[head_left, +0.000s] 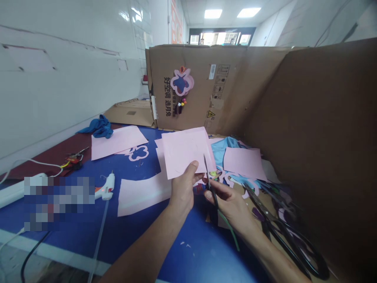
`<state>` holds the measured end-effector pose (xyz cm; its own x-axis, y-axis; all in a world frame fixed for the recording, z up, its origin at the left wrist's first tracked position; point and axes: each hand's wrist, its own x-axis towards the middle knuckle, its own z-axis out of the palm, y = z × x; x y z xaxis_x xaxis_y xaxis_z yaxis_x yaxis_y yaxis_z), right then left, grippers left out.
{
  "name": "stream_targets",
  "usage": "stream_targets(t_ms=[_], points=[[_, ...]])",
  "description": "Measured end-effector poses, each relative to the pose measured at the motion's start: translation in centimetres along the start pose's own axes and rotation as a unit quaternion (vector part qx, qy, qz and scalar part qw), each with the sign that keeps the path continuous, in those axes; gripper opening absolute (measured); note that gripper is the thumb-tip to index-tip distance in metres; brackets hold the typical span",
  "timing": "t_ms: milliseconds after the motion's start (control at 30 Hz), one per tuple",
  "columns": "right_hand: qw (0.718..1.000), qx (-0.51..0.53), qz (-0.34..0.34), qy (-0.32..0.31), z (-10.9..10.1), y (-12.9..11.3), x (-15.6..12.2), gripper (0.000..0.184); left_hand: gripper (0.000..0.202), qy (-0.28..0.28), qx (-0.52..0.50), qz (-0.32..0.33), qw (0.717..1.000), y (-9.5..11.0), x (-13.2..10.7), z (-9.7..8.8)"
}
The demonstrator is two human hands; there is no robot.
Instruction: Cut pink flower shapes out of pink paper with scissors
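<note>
left hand (182, 189) pinches pink sheet (185, 151) bottom | right hand (232, 204) holds scissors (209, 181) alongside

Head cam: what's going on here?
A person's left hand holds a pink sheet up over the blue table. The right hand holds small scissors, with the blades at the sheet's right edge. More pink sheets and cutouts lie around. A glue gun lies on the left, big black scissors on the right, and a cardboard box stands behind.

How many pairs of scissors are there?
2: a small pair in the right hand, beside the pink sheet held by the left hand; a big black pair lying further right. Scraps may hide more.
</note>
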<state>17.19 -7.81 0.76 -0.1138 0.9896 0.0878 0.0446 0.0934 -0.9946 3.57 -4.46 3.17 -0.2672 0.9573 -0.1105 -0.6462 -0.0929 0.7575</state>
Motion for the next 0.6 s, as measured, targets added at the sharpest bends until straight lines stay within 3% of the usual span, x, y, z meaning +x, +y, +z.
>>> stream_targets(t_ms=[600], points=[[1.000,-0.007,-0.009,-0.007,0.05,-0.61,-0.15,0.060,0.049,-0.004,0.001,-0.003,1.000,-0.01,0.09,-0.02]])
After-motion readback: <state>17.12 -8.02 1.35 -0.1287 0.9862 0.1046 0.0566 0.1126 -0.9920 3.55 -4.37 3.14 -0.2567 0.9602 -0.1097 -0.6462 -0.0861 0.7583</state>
